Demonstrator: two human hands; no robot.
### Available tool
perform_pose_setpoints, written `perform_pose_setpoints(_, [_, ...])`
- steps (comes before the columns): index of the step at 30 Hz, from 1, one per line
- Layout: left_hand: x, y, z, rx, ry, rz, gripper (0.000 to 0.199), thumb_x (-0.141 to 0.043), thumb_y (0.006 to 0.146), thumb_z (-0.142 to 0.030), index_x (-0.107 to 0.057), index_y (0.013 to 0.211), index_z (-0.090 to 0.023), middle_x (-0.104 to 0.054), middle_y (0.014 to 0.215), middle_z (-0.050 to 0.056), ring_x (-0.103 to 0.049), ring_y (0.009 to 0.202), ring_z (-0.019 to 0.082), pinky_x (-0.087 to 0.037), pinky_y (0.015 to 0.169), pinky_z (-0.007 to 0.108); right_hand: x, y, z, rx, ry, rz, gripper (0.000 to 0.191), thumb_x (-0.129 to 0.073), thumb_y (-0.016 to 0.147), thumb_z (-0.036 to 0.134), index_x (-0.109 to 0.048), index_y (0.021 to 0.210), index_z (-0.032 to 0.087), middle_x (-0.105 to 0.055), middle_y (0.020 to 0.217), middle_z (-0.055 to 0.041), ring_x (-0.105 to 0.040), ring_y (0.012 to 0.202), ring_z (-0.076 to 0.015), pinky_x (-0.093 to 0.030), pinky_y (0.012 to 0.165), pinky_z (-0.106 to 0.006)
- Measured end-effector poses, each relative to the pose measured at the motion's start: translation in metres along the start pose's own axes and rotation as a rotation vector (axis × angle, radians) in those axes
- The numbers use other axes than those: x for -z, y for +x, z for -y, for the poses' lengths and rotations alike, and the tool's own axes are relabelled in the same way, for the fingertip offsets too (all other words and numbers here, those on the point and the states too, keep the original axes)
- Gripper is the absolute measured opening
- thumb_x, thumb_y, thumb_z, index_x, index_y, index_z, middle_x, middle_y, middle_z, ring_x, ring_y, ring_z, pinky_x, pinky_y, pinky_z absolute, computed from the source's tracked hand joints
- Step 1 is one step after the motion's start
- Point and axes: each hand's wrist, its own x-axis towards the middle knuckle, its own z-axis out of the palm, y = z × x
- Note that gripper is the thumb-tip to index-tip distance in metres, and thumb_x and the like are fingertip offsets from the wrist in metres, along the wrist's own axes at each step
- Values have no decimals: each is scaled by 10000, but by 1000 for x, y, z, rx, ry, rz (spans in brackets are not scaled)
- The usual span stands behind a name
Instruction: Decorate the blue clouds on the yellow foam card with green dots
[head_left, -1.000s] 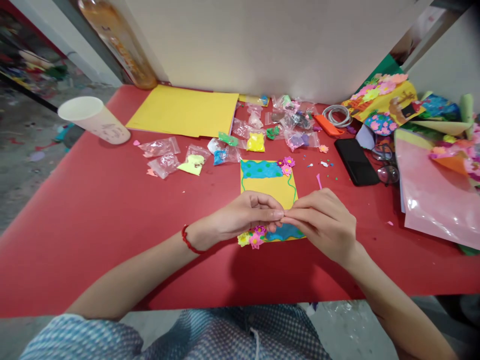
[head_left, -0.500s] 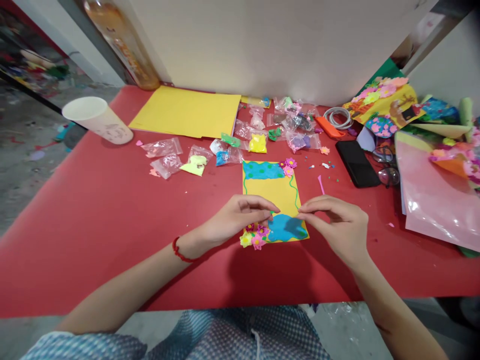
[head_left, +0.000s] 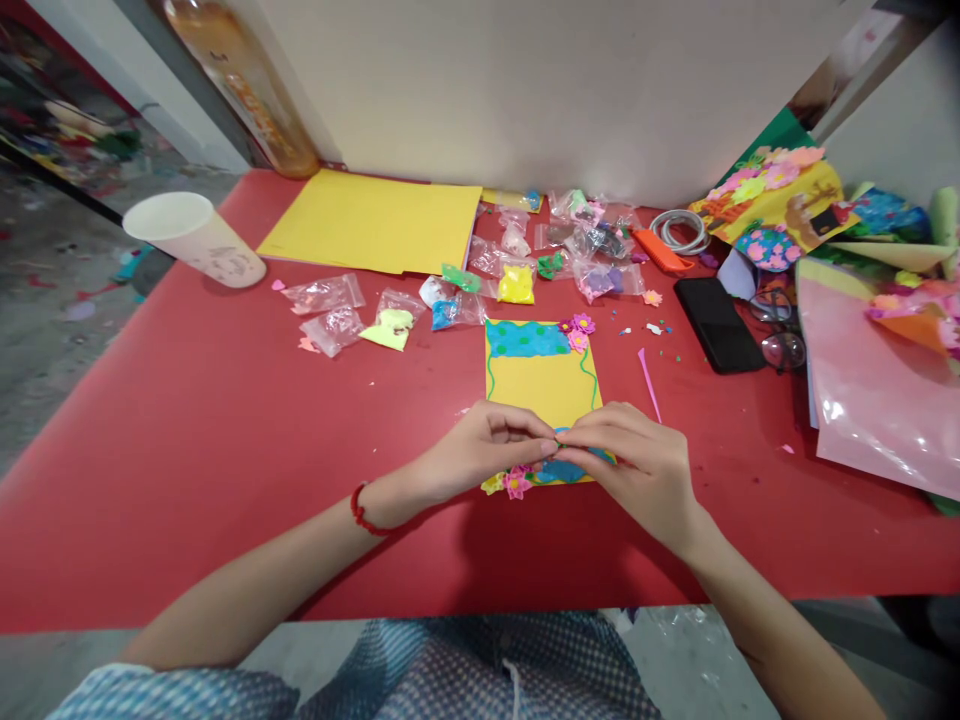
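Observation:
My left hand (head_left: 495, 450) and my right hand (head_left: 645, 465) meet fingertip to fingertip above the lower part of a yellow card (head_left: 540, 385). Pinched between their fingertips is a tiny bit of green clay (head_left: 559, 444), mostly hidden. The card carries a blue clay band (head_left: 525, 340) with green dots along its top and a blue clay patch (head_left: 562, 470) below, partly covered by my hands. Pink clay flowers (head_left: 577, 331) decorate its upper right corner, with pink and yellow flowers (head_left: 516, 484) at the lower left. Thin green wavy strands run down both sides.
Small bags of coloured clay (head_left: 516, 285) lie behind the card. A pink stick tool (head_left: 649, 385), a black phone (head_left: 718, 325) and glasses (head_left: 782, 335) are to the right. On the left stand a paper cup (head_left: 195, 240) and a bottle (head_left: 247, 90); yellow sheets (head_left: 375, 220) lie at the back.
My right hand has moved left and slightly down from the card's right edge, so its fingertips now touch those of my left hand at the green bit. My left hand has shifted slightly.

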Motion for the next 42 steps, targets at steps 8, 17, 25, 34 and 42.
perform_pose_setpoints(8, [1, 2, 2, -17, 14, 32, 85, -701, 729, -210, -698, 706, -128, -650, 696, 17, -553, 604, 76, -454, 587, 197, 3, -1, -1, 8, -20, 70, 101, -610, 842, 207, -648, 749, 203, -683, 694, 9, -643, 672, -120, -489, 644, -264])
perform_pose_setpoints(17, [8, 1, 7, 3, 118, -101, 130, -677, 724, -201, -704, 830, -131, -692, 755, 42, -624, 685, 116, -502, 636, 227, 10, -4, -4, -366, 109, -68, 153, -601, 794, 148, -723, 799, 241, -744, 774, 6, -699, 659, -139, -570, 626, -243])
perform_pose_setpoints(25, [31, -7, 8, -220, 465, -286, 147, -629, 769, -268, -704, 825, -155, -692, 869, 71, -634, 751, 147, -522, 659, 260, 15, -12, -15, -434, 162, -45, 148, -602, 815, 195, -739, 783, 241, -719, 686, 16, -669, 588, -124, -549, 563, -237])
perform_pose_setpoints(34, [51, -10, 12, -381, 896, -527, 129, -607, 768, -244, -711, 820, -188, -664, 838, 53, -612, 773, 164, -498, 716, 282, 9, -14, -17, -436, 133, -45, 139, -602, 810, 217, -733, 771, 239, -716, 727, -2, -665, 629, -135, -544, 586, -262])
perform_pose_setpoints(42, [54, -9, 22, -472, 1063, -517, 175, -521, 811, -182, -694, 826, -204, -682, 845, 53, -623, 814, 177, -493, 758, 308, 9, -15, -18, -416, 94, -33, 115, -629, 798, 225, -696, 705, 216, -688, 676, 3, -632, 583, -120, -519, 551, -239])
